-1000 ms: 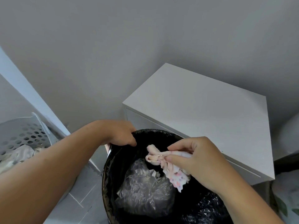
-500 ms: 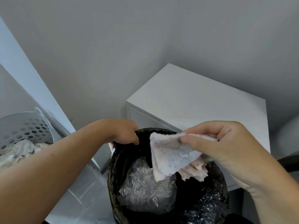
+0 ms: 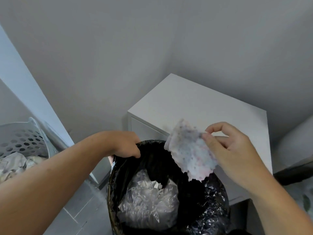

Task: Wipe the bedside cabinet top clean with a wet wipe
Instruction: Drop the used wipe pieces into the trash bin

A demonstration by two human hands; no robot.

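A white bedside cabinet [image 3: 199, 106] stands in the corner of grey walls; its top is bare. In front of it is a bin lined with a black bag [image 3: 169, 192], with crumpled clear plastic [image 3: 149, 202] inside. My left hand [image 3: 125, 145] grips the bin's near-left rim. My right hand [image 3: 227, 150] pinches a spotted, pale wet wipe [image 3: 189, 151] by its upper right corner between thumb and forefinger. The wipe hangs spread out over the bin's far right rim, blurred by motion.
A white perforated laundry basket [image 3: 22, 139] with crumpled cloth sits at the left. Pale tiled floor [image 3: 76, 211] shows beside the bin. A dark object [image 3: 294, 173] and pale bedding lie at the right edge.
My right hand has lifted the wipe from inside the bin up and to the right, and the wipe has gone from bunched to spread open. My left hand stays on the rim.
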